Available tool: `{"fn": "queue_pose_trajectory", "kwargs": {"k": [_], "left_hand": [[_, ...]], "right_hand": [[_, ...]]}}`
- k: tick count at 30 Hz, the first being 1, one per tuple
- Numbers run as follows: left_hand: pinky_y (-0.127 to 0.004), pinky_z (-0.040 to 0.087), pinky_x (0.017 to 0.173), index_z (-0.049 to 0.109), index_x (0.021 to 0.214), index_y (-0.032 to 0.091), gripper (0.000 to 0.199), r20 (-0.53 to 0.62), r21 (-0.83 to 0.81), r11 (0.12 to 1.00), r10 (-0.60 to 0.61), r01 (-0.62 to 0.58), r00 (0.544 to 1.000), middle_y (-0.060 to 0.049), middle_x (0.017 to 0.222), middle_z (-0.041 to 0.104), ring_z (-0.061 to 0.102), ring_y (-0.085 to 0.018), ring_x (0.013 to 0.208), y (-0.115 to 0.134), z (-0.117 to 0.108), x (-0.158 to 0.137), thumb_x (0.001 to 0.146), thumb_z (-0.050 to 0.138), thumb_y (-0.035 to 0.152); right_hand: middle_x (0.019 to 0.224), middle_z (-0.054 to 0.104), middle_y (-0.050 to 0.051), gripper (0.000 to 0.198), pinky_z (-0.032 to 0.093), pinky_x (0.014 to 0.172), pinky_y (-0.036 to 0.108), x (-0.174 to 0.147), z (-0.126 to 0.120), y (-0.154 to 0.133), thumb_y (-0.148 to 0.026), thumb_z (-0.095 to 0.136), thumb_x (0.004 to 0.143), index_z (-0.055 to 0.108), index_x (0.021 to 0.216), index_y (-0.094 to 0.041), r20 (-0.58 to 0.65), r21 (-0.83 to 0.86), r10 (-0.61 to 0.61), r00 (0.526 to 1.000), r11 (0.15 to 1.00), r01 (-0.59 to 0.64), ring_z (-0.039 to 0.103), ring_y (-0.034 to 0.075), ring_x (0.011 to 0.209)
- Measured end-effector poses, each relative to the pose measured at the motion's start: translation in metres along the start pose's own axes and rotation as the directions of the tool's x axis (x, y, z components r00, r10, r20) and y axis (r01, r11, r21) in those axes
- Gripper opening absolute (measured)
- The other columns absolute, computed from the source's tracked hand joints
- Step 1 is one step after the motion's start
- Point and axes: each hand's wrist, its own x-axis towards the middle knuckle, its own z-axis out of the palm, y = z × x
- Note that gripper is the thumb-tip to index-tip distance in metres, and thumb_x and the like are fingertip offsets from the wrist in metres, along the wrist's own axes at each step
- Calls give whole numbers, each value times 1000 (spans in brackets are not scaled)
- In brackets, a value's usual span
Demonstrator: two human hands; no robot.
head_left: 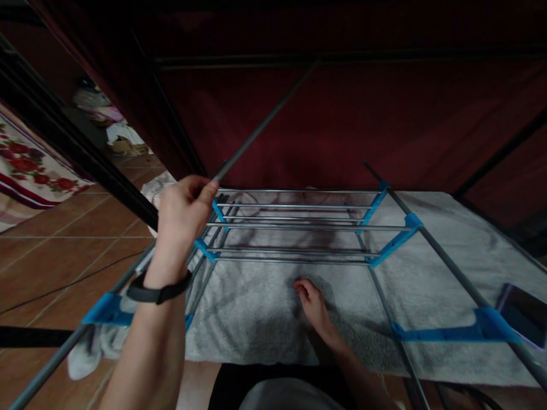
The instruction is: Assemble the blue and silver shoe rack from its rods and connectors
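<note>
"Nearest the camera is a left forearm (145,347) with a black wristband (159,293). What does its hand hold?"

"A grey rod (265,126). The left hand (184,208) has a narrow grip, thumb and fingers pinching the rod low down; from there it slants up and right, before the red cloth (363,131)."

"And the right hand (314,304)?"

"Loosely curled, seemingly holding nothing. I can't tell whether it touches the grey blanket (252,319)."

"What's around the rod?"

"Below it, a drying rack (307,227) with blue joints (453,333), over the blanket. Right, a phone (522,316); left, tiled floor (123,250)."

"What could go wrong?"

"Held one-handed near its low end, the rod could twist or swing, I think, and its far end catch the cloth. A slip might drop it onto the bars. Soft blanket underneath could let the rack shift if bumped."
</note>
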Motion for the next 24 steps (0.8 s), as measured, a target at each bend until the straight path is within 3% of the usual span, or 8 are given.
{"fn": "queue_pose_trajectory", "kwargs": {"k": [3, 5, 10, 14, 19, 24], "left_hand": [[-27, 34, 59, 70, 99, 18, 34, 38, -36, 999, 38, -37, 999, 1, 70, 61, 50, -12, 62, 19, 10, -46, 94, 54, 48], [-27, 37, 59, 69, 101, 20, 35, 109, -55, 997, 52, -46, 993, 1, 70, 63, 53, -14, 61, 17, 20, -70, 94, 52, 50], [-28, 46, 66, 69, 101, 22, 34, 258, -165, 979, 159, -118, 953, -3, 91, 73, 63, -16, 71, -17, 42, -117, 94, 54, 52], [-28, 49, 72, 69, 96, 23, 29, 306, -170, 964, 248, -204, 919, -2, 88, 72, 68, -17, 80, -38, 47, -142, 94, 57, 49], [-27, 49, 69, 69, 91, 23, 28, 348, -121, 958, 286, -259, 893, -1, 83, 71, 68, -16, 76, -58, 49, -163, 96, 56, 47], [-28, 50, 72, 69, 91, 23, 29, 380, -70, 951, 306, -303, 873, -2, 87, 73, 70, -18, 80, -81, 62, -184, 97, 54, 47]], "right_hand": [[93, 76, 4, 20, 56, 84, 33, 0, 0, 1, -28, 50, 89, 70, 94, -27, 4, -4, 4, 1000, 1000, -4, 72, 21, 89], [94, 77, 4, 21, 56, 86, 34, 0, -1, 0, -27, 50, 89, 70, 95, -26, 3, -10, 9, 1000, 1000, -9, 72, 21, 90], [95, 77, 3, 23, 57, 85, 35, 0, -2, -3, -26, 50, 88, 71, 96, -26, 24, 5, 33, 999, 999, -33, 72, 21, 90], [93, 77, 4, 22, 57, 83, 35, 1, -2, -8, -26, 50, 87, 71, 94, -26, 9, 5, 49, 999, 999, -49, 72, 21, 88], [91, 76, 3, 21, 56, 82, 34, 1, -5, -10, -30, 50, 88, 71, 92, -27, 27, -1, 66, 997, 998, -66, 70, 21, 88], [86, 73, 2, 19, 56, 79, 34, 1, -7, -8, -38, 55, 87, 70, 90, -28, -14, 98, 178, 984, 980, -176, 68, 20, 80]]}}
